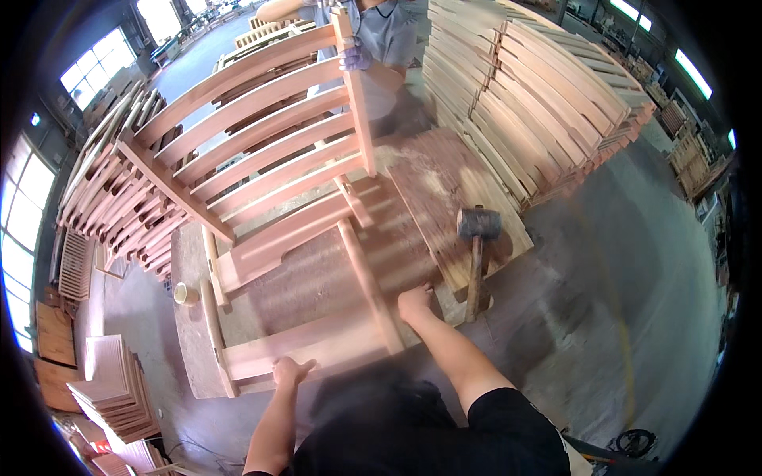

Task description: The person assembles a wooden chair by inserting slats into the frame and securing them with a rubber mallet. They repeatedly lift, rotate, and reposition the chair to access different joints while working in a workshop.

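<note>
One low wooden frame (pixel 305 347) lies along the worktable's (pixel 191 341) near edge. The left hand (pixel 291 370), thumb spread, meets its rail; the right hand (pixel 415 305) curls beside its right post. Neither grip's hold can be told. Beyond: one similar frame (pixel 278 238), one slatted panel (pixel 274 103) in a co-worker's gloved hand (pixel 355 58). One mallet (pixel 479 225) occupies the right edge, one cup (pixel 186 294) the left.

The slatted frame (pixel 263 135) and front rail (pixel 317 344) are pale pinkish tan. The desk (pixel 305 295) is brown, mottled with paler patches. The mallet (pixel 479 224) has a blackish head and a brown handle. The cup (pixel 186 295) is cream; the floor (pixel 587 274), grey with a faint yellow line. The wearer's shirt (pixel 512 424) is black, the co-worker's shirt (pixel 390 38) grey.
</note>
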The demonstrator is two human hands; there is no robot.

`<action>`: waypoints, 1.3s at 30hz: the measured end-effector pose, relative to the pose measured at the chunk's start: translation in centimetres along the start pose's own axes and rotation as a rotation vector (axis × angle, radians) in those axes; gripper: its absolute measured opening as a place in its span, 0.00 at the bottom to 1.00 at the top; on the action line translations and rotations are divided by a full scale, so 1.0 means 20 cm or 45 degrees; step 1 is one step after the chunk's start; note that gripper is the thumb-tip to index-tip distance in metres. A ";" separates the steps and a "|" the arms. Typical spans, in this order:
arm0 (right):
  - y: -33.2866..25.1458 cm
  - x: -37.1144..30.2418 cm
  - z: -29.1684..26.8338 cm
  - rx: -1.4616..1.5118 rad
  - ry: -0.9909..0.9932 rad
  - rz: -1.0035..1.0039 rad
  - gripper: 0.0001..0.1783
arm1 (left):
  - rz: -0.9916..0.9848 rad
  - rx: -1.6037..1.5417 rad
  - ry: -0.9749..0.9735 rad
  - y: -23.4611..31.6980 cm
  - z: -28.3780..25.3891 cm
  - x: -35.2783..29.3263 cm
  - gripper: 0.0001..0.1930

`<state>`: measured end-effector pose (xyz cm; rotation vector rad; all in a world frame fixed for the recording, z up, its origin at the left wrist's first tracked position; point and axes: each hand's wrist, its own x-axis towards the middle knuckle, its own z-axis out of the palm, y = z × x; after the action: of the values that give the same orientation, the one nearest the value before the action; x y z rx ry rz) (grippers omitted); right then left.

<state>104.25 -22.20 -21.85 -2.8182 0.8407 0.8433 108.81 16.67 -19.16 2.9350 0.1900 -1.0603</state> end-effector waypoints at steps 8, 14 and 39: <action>-0.02 -0.08 -0.09 0.046 0.134 0.015 0.24 | -0.075 0.051 0.064 0.05 0.06 0.04 0.51; 0.02 -0.02 0.00 0.041 0.138 -0.023 0.24 | -0.094 0.073 0.025 0.12 0.01 0.01 0.47; 0.04 0.01 0.16 0.043 0.324 -0.024 0.29 | -0.101 0.152 0.032 0.10 0.02 0.05 0.45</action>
<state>102.40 -22.24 -24.62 -2.9383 0.8461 0.4679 109.53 14.73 -20.20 3.0723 0.2541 -1.0820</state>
